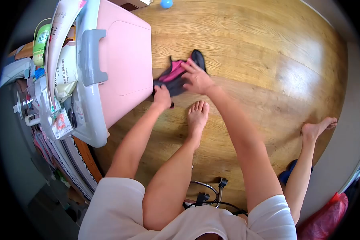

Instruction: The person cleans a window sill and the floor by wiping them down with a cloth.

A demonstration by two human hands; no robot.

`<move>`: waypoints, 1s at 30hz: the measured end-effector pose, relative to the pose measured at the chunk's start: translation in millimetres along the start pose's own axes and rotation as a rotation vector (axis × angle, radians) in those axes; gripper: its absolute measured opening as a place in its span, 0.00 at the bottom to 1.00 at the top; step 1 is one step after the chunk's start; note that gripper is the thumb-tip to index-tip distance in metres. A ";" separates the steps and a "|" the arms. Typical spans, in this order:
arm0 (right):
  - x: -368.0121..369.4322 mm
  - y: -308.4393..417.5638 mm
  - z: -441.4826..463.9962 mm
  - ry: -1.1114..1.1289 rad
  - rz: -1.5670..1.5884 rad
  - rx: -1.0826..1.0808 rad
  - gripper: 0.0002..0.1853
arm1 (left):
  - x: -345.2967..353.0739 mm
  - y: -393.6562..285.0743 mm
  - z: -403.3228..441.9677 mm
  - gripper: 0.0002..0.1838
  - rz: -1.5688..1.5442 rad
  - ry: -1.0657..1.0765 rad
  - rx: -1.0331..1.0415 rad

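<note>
A black and pink cloth item (173,85) lies crumpled over the wooden floor in front of my bare foot; its exact kind does not show. My left hand (162,97) is closed on its near left edge, close to the pink bin. Spread fingers of my right hand (197,77), slightly blurred, reach over the item's right part and hold nothing. Whether those fingertips touch the cloth I cannot tell. The item's black rounded end (198,57) sticks out beyond my right hand.
To the left stands a large pink storage bin (126,60) with a grey handle, baby wipes (66,72) and other items on top. A blue ball (166,3) lies far ahead. Chair casters (222,182) are below me, and a red plastic bag (326,218) sits at right.
</note>
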State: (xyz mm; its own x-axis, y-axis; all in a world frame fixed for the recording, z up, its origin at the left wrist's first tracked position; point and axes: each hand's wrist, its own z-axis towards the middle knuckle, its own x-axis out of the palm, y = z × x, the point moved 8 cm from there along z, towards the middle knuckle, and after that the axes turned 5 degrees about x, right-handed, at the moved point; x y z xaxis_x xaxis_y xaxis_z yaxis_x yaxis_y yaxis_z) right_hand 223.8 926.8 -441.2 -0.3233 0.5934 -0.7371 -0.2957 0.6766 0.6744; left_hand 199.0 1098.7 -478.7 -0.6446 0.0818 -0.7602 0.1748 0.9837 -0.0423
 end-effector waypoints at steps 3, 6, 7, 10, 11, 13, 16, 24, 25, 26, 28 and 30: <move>21.8 22.7 -17.4 0.051 0.030 -0.057 0.23 | 42.2 6.0 -38.0 0.29 -0.153 0.024 -0.111; 19.5 20.5 -22.9 0.028 -0.061 -0.063 0.21 | 40.9 11.6 -48.7 0.26 -0.283 -0.157 -0.187; 19.9 17.7 -26.8 0.045 -0.066 -0.059 0.20 | 40.5 6.1 -44.5 0.24 -0.312 -0.206 -0.144; -8.4 -1.8 -41.0 -0.058 -0.051 -0.013 0.17 | 28.5 -19.0 -36.3 0.20 -0.387 -0.377 -0.018; -20.8 -10.5 -47.9 -0.111 -0.048 0.002 0.17 | 15.4 -37.8 -32.6 0.19 -0.401 -0.418 0.024; -47.9 -29.8 -67.1 -0.197 -0.086 0.058 0.16 | -11.3 -79.3 -22.4 0.17 -0.439 -0.443 0.106; -76.8 -55.9 -100.2 -0.235 -0.107 0.156 0.15 | -24.0 -127.1 -8.8 0.15 -0.416 -0.387 0.234; -100.1 -81.1 -178.5 -0.249 -0.190 0.320 0.16 | -18.6 -211.4 -20.2 0.11 -0.066 -0.234 0.565; -99.3 -80.8 -186.5 -0.250 -0.185 0.329 0.16 | -15.7 -217.4 -22.1 0.11 -0.033 -0.212 0.593; -99.4 -79.6 -194.9 -0.252 -0.181 0.339 0.16 | -12.3 -223.5 -24.0 0.10 0.001 -0.191 0.622; -99.7 -76.3 -213.2 -0.235 -0.174 0.375 0.16 | 3.9 -237.1 -29.9 0.10 0.071 -0.176 0.714; -97.6 -74.4 -239.0 -0.218 -0.218 0.420 0.17 | 24.0 -255.5 -46.8 0.12 0.052 -0.140 0.771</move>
State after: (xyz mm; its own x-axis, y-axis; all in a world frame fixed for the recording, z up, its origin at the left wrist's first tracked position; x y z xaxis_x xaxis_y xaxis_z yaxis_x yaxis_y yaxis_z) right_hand 62.5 714.3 -409.1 -0.0869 0.4662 -0.8804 0.0655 0.8845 0.4620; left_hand 104.1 856.9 -455.8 -0.5302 0.0532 -0.8462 0.7027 0.5860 -0.4035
